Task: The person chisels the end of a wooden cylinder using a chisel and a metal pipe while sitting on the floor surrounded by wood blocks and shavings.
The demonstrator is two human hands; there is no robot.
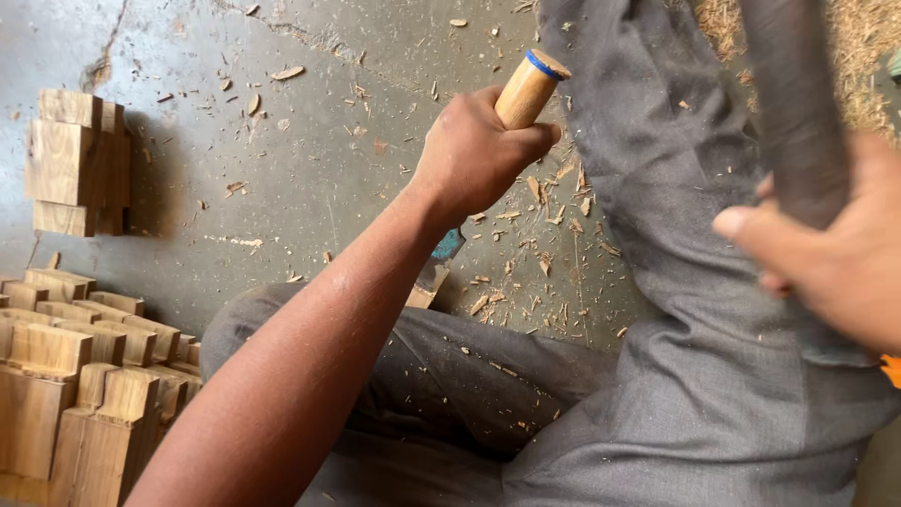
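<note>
Right now — left hand [474,155]: wrapped tight round the chisel [502,141], thumb hooked over the pale wooden handle, whose blue-ringed end sticks up past the knuckles.
Chisel blade: angled down and away from the fist, a bluish stretch of metal showing just under the wrist, the tip low near the bent knee.
Right hand [831,253]: blurred, at the right edge, fingers closed round a dark rod-like handle [798,103] that rises out of the top of the picture.
Workpiece: a small pale bit of wood [422,296] peeks out below the blade, beside the forearm; I judge that is what the edge bears on, though contact itself is not visible.
Done so far: plenty, by the look of it — chips [544,244] scattered over the grey floor [282,169], and cut blocks [75,376] stacked in rows at lower left, with a stepped block [75,160] standing apart at upper left.
Left to do: cannot tell; how far the piece under the blade is cut is masked by the arm.
Hidden: the blade's tip, most of the workpiece, and the head of whatever the right hand swings.
Hard to make out: the right hand's fingers, smeared by motion; grey trousers [676,357] fill the right half of the frame.
</note>
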